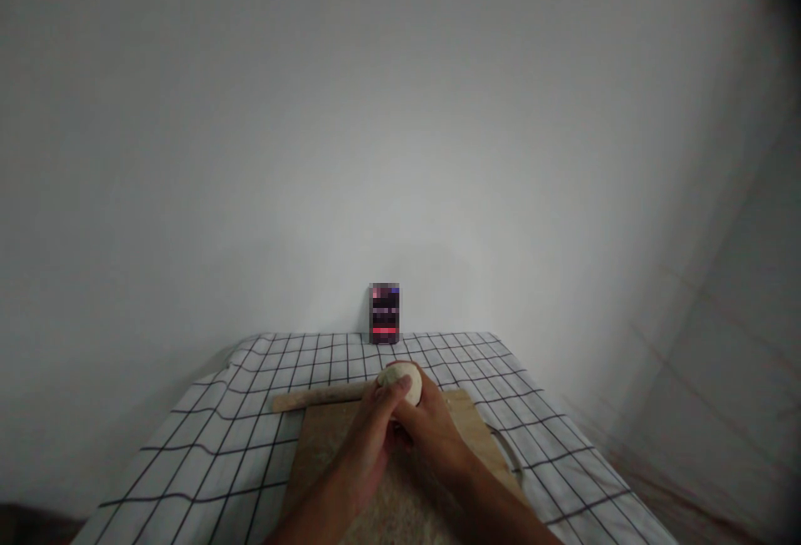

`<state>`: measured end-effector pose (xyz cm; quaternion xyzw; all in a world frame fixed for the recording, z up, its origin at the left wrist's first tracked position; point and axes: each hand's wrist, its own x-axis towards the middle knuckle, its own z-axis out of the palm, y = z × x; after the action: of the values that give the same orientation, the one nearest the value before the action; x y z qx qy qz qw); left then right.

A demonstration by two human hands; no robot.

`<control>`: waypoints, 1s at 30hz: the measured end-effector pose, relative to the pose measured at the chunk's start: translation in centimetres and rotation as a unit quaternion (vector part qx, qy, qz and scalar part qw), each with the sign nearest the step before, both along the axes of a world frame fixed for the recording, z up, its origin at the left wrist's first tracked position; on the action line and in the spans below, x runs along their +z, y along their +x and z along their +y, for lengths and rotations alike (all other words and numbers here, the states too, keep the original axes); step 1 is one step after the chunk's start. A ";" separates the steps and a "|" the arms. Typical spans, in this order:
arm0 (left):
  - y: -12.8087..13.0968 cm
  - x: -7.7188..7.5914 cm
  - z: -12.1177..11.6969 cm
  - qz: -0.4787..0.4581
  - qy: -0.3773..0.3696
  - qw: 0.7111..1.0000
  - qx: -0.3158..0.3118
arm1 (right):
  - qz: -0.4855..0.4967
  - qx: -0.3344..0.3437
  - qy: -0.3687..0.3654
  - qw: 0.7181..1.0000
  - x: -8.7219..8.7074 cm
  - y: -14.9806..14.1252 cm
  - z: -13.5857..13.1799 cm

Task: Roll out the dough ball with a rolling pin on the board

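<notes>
A round pale lump of dough (411, 380) is held up between my two hands, over the far part of a wooden board (325, 453). My left hand (377, 416) closes round it from the left, a thumb lying across its face. From the right, my right hand (430, 416) wraps it, with fingers curling behind. The hands touch each other below the dough, and most fingertips are hidden. Behind the left hand, a wooden rolling pin (313, 398) lies across the far edge of the board, its right end hidden.
A white cloth with dark grid lines (213, 436) covers the table. A phone-like upright object (384, 314), its front blurred, leans near the wall (400, 153) at the back. Right of the board lies a curved, handle-like band (508, 450).
</notes>
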<state>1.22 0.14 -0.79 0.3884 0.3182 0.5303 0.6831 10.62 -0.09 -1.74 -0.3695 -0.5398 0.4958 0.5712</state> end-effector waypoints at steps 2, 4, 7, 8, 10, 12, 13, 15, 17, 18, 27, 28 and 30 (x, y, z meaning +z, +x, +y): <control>-0.1 -0.2 0.1 0.000 0.007 1.000 -0.003 | -0.001 0.004 -0.001 1.000 0.1 0.0 -0.1; -0.2 -0.2 0.0 -0.004 0.023 1.000 -0.006 | -0.004 0.003 0.000 1.000 0.2 0.1 -0.1; -0.2 0.2 -0.4 -0.011 0.035 0.999 -0.014 | -0.010 -0.005 0.008 1.000 0.2 0.1 -0.1; -0.2 0.4 -0.5 -0.013 0.033 0.999 -0.016 | -0.011 -0.007 0.010 1.000 0.1 0.1 -0.1; -0.3 0.5 -0.6 -0.014 0.027 0.999 -0.012 | -0.015 -0.010 0.009 1.000 0.0 0.2 0.0; -0.3 0.5 -0.6 -0.015 0.027 1.000 -0.002 | -0.022 -0.015 0.006 1.000 0.0 0.2 -0.1; -0.3 0.3 -0.6 -0.016 0.028 0.999 -0.003 | -0.025 -0.018 0.003 1.000 0.1 0.1 -0.1; -0.3 0.1 -0.4 -0.015 0.022 1.000 -0.015 | -0.026 -0.018 -0.008 0.999 0.3 0.1 -0.2; -0.3 -0.2 -0.3 -0.006 0.007 1.000 -0.019 | -0.020 -0.008 -0.014 1.000 0.5 0.0 -0.4; -0.3 -0.3 -0.2 0.000 0.002 1.000 -0.016 | -0.015 -0.002 -0.015 1.000 0.6 -0.1 -0.4; -0.3 -0.4 0.0 0.021 0.009 1.000 -0.003 | -0.003 0.005 -0.018 1.000 0.8 -0.4 -0.4; -0.3 -0.4 0.0 0.023 0.007 1.000 -0.006 | -0.009 0.002 -0.017 1.000 0.8 -0.3 -0.4; -0.3 -0.3 0.0 0.016 0.004 1.000 -0.016 | -0.017 -0.006 -0.018 1.000 0.8 -0.2 -0.3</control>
<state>0.96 0.15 -1.07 0.4048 0.3209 0.5146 0.6843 10.37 -0.37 -0.94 -0.3918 -0.5379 0.4955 0.5583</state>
